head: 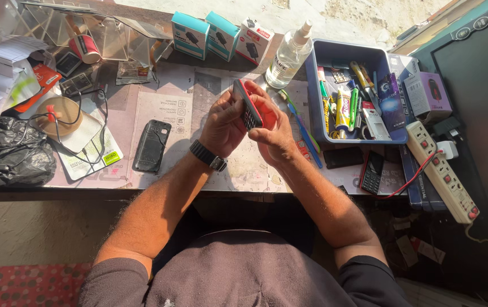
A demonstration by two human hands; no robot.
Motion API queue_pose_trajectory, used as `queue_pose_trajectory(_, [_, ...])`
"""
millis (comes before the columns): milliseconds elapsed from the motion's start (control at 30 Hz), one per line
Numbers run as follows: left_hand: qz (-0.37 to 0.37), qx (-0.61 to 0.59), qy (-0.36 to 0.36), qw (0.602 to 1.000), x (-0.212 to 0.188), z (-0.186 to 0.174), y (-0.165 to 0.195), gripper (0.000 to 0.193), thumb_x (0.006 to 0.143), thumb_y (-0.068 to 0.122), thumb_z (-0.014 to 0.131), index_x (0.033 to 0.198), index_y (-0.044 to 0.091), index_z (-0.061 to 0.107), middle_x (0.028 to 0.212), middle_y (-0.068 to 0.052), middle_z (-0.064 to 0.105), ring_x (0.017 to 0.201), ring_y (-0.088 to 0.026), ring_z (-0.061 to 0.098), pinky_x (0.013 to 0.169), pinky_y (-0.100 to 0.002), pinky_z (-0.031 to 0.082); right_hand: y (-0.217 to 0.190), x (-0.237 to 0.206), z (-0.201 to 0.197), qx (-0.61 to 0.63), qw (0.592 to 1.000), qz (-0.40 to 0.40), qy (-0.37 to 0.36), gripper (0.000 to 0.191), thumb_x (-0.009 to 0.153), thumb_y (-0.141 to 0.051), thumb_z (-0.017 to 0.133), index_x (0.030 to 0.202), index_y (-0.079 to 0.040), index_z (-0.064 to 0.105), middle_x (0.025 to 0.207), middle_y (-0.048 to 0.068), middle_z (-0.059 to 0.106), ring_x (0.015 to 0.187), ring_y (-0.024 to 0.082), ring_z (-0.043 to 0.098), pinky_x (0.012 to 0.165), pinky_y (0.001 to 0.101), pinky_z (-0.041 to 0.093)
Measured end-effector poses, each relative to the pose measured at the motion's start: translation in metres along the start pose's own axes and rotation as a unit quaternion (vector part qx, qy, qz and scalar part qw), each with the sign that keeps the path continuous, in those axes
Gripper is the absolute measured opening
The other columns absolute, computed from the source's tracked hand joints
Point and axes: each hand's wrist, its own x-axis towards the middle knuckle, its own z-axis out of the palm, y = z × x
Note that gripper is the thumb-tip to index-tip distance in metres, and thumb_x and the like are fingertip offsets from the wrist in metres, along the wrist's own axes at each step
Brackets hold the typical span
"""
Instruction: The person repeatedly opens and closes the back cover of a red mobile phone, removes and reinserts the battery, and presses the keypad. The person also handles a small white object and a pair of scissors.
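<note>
Head view, one entry per item.

Phone (249, 106): red, keypad type, held up above the worktop (170, 108) between both my hands, edge-on to me. Long axis runs from upper left, away from me, down to lower right, toward me.

Left hand (225, 122): fingers closed round the phone's left side and back; a black watch (208, 156) on the wrist.

Right hand (272, 128): fingers closed on the lower right end, thumb across the keypad face. Both hands touch it, neither nearer; the right has the near end, the left the far.

Black phone (152, 145): lies flat on the worktop, left of my left arm, well apart.

Blue tray (314, 79): right of my hands, filled with pens, tubes and small tools.

Spray bottle (289, 54): clear, just beside the tray's left wall.

Small boxes (221, 35): three, standing at the far edge.

Power strip (442, 170): white, far right, red cable attached.

Black bag (12, 156): far left.
</note>
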Motion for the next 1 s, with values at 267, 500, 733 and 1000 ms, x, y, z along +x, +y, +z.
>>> queue_pose_trajectory(267, [0.153, 0.348, 0.094, 0.920, 0.009, -0.013, 0.007, 0.043, 0.095, 0.008, 0.080, 0.126, 0.004, 0.050, 0.109, -0.008, 0.069, 0.101, -0.014, 0.069, 0.090, -0.028, 0.059, -0.015, 0.011, -0.024, -0.137, 0.987, -0.009, -0.083, 0.074, 0.079, -0.019, 0.089, 0.141, 0.004, 0.057, 0.160, 0.017, 0.038, 0.151, 0.027, 0.042, 0.126, 0.0440, 0.038])
queue_pose_trajectory(500, [0.214, 0.496, 0.015, 0.841, 0.001, -0.046, -0.018, 0.046, 0.105, 0.013, 0.078, 0.134, 0.005, 0.043, 0.111, -0.005, 0.068, 0.102, -0.011, 0.070, 0.090, -0.027, 0.062, 0.011, 0.008, -0.075, -0.088, 0.994, 0.065, -0.017, 0.040, 0.087, 0.002, 0.064, 0.127, 0.010, 0.066, 0.116, 0.017, 0.073, 0.105, 0.021, 0.071, 0.099, 0.0356, 0.059])
queue_pose_trajectory(733, [0.200, 0.627, 0.044, 0.751, -0.005, -0.067, -0.029, 0.031, 0.111, 0.011, 0.082, 0.123, 0.004, 0.054, 0.109, -0.007, 0.074, 0.090, -0.012, 0.069, 0.065, -0.021, 0.049, 0.025, 0.005, -0.093, -0.091, 0.994, 0.056, -0.013, 0.032, 0.086, 0.007, 0.061, 0.118, 0.008, 0.068, 0.109, 0.015, 0.076, 0.097, 0.018, 0.074, 0.093, 0.0342, 0.063])
queue_pose_trajectory(1000, [0.190, 0.660, 0.060, 0.724, -0.004, -0.059, -0.027, 0.032, 0.100, 0.008, 0.077, 0.115, -0.001, 0.050, 0.096, -0.010, 0.073, 0.084, -0.017, 0.075, 0.061, -0.025, 0.054, 0.040, 0.000, -0.103, -0.098, 0.994, 0.053, 0.007, 0.029, 0.087, 0.007, 0.059, 0.112, 0.008, 0.073, 0.099, 0.010, 0.076, 0.088, 0.014, 0.071, 0.087, 0.0317, 0.062])
